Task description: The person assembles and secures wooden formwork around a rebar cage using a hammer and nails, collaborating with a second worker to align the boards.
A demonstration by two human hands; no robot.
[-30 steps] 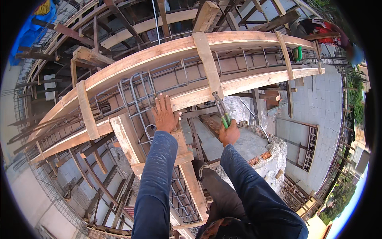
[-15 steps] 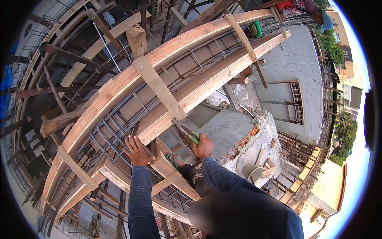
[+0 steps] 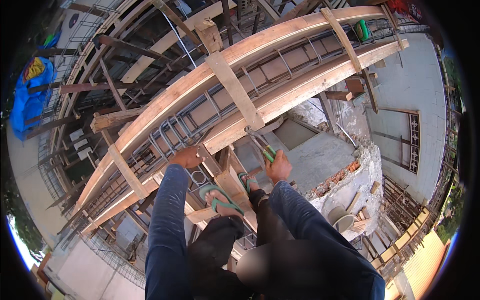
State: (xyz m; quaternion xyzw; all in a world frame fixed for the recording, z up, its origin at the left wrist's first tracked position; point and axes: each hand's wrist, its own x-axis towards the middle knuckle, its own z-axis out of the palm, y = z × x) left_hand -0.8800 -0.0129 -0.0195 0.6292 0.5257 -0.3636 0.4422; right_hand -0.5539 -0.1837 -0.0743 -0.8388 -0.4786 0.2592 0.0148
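Observation:
My left hand rests on the steel rebar cage that lies between two long wooden formwork boards, fingers curled over a bar. My right hand grips green-handled pliers, whose jaws point up at the near board beside a wooden cross cleat. Both sleeves are dark blue. My feet in green flip-flops stand on a wooden brace below the beam.
Timber props and scaffolding crowd the upper left. A broken brick wall top and a grey concrete slab lie to the right, with a long drop below. A blue tarp is at far left and a green object sits on the beam's far end.
The view has swung, so the beam now runs higher and to the right. My left hand has shifted along the rebar. My feet have come into view. The pliers stay in my right hand.

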